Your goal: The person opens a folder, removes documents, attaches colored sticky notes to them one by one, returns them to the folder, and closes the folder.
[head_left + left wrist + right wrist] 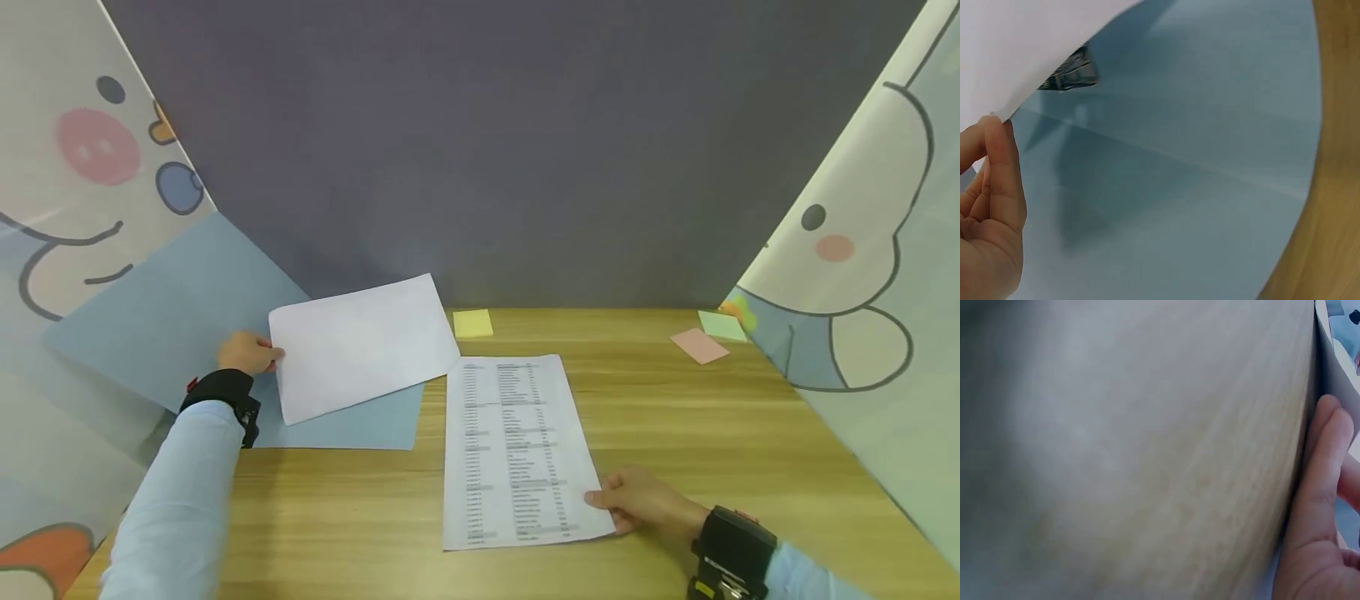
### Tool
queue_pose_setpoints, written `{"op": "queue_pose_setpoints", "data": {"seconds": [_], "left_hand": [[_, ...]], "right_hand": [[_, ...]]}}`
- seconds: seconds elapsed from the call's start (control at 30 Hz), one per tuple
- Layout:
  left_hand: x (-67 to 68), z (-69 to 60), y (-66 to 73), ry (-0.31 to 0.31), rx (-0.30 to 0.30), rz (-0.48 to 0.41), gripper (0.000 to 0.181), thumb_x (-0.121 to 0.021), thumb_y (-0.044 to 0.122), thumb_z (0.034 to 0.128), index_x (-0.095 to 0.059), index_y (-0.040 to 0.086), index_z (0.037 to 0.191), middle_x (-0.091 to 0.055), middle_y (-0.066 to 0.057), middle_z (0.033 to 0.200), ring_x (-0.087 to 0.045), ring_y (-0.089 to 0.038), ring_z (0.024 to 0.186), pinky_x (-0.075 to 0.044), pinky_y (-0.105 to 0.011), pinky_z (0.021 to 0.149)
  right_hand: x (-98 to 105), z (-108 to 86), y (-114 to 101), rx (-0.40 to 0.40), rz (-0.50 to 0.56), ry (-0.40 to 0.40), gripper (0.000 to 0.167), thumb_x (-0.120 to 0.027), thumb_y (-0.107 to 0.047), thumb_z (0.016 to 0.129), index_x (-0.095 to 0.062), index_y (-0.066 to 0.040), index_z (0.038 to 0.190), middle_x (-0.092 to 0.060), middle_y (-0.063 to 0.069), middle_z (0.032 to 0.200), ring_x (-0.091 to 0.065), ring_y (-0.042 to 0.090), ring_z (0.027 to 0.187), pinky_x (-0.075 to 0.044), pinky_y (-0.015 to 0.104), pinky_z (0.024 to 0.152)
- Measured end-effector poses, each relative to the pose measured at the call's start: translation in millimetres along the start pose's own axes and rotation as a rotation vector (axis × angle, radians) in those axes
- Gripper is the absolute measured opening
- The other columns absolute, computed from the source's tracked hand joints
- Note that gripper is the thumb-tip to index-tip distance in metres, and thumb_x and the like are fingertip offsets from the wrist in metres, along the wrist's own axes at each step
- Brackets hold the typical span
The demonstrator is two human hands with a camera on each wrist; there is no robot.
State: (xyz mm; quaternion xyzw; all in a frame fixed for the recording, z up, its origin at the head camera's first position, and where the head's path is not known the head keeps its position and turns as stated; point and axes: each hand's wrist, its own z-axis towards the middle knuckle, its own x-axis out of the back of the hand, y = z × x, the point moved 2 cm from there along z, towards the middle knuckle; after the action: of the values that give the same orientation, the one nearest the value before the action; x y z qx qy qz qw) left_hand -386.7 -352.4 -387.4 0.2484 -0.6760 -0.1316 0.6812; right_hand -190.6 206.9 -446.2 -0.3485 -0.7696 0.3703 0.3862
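A blank white sheet of paper (363, 346) is raised at a slant over an open light-blue folder (180, 287). At its left edge my left hand (251, 352) pinches it between thumb and fingers, as the left wrist view also shows. Partly covered by that sheet, a dark shiny piece (1075, 74) shows against the blue folder; it may be a clip. To the right, a printed sheet (517, 450) with columns of text lies on the wooden table. Its lower right corner is pinched by my right hand (641, 497), slightly lifted in the right wrist view.
A yellow sticky note (472, 323) lies near the table's back edge. Pink (700, 345) and green (722, 326) notes lie at the back right. A grey panel (517, 150) stands behind the table (337, 517), with cartoon-printed panels at both sides.
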Motion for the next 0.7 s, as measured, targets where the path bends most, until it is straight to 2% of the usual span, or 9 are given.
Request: {"op": "queue_pose_setpoints", "data": {"seconds": [0.1, 0.23, 0.5, 0.7], "left_hand": [[-5.7, -0.6, 1.5, -0.002, 0.037, -0.012, 0.037, -0.058, 0.019, 0.0870, -0.057, -0.015, 0.103, -0.065, -0.018, 0.070, -0.053, -0.032, 0.074, -0.040, -0.035, 0.059], [-13.0, -0.6, 4.7, 0.001, 0.066, -0.027, 0.040, -0.057, 0.020, 0.0877, -0.055, -0.014, 0.108, -0.066, -0.019, 0.076, -0.055, -0.034, 0.078, -0.043, -0.037, 0.063], [-24.3, -5.0, 22.9, 0.031, 0.069, -0.067, 0.036, -0.056, 0.017, 0.0886, -0.056, -0.013, 0.109, -0.067, -0.021, 0.082, -0.057, -0.035, 0.081, -0.044, -0.039, 0.066], [-31.1, -9.1, 32.4, 0.009, 0.071, -0.028, 0.038, -0.053, 0.018, 0.0891, -0.054, -0.013, 0.111, -0.059, -0.030, 0.102, -0.052, -0.037, 0.085, -0.046, -0.042, 0.070]], "right_hand": [[-1, -2.5, 2, -0.010, 0.021, -0.007, 0.031, -0.064, -0.030, 0.084, -0.061, 0.000, 0.081, -0.069, 0.006, 0.076, -0.059, 0.007, 0.058, -0.049, 0.019, 0.050], [-1, -3.9, 3, -0.042, 0.014, -0.003, 0.033, -0.066, -0.032, 0.082, -0.064, 0.001, 0.083, -0.069, 0.005, 0.072, -0.058, 0.005, 0.053, -0.050, 0.019, 0.050], [2, -4.4, 7, -0.111, -0.010, -0.013, 0.039, -0.059, -0.040, 0.085, -0.067, -0.002, 0.082, -0.063, -0.001, 0.062, -0.057, 0.005, 0.050, -0.049, 0.020, 0.049], [5, -2.2, 7, -0.142, 0.002, -0.012, 0.040, -0.053, -0.040, 0.087, -0.066, -0.002, 0.081, -0.059, -0.002, 0.059, -0.058, 0.006, 0.050, -0.050, 0.022, 0.049]]}}
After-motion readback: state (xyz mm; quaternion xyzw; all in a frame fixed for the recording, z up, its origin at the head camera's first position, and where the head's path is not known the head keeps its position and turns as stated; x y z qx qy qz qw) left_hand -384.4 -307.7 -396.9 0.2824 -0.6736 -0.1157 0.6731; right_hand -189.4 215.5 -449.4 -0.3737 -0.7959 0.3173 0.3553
